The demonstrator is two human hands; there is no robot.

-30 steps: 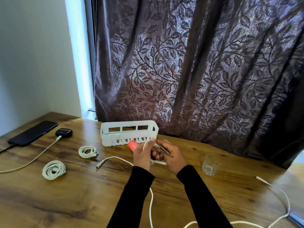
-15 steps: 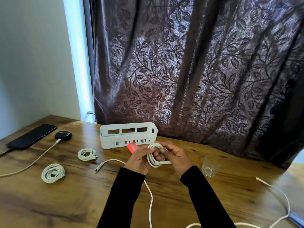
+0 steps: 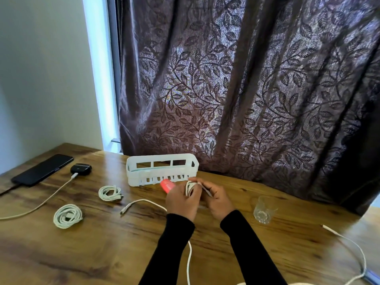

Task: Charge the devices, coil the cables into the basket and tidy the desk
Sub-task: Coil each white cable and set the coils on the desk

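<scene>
My left hand (image 3: 182, 199) grips a small bundle of white cable loops (image 3: 190, 187) just in front of the white slotted basket (image 3: 162, 169). My right hand (image 3: 218, 199) pinches a strand of the same cable beside the loops. The cable's loose length (image 3: 188, 262) trails down towards me. Two coiled white cables lie on the desk, one (image 3: 110, 193) near the basket and one (image 3: 67, 215) further left. A black phone (image 3: 42, 169) and a black earbud case (image 3: 81, 169) lie at the far left, each with a cable plugged in.
A red-pink object (image 3: 167, 185) lies between the basket and my left hand. A clear glass (image 3: 263, 209) stands to the right. Another loose white cable (image 3: 349, 247) runs along the right side, and a loose cable end (image 3: 131, 205) lies left of my hands. A patterned curtain (image 3: 246, 89) hangs behind the desk.
The loops have been gathered tighter in my left hand, and both hands stayed in front of the basket while winding.
</scene>
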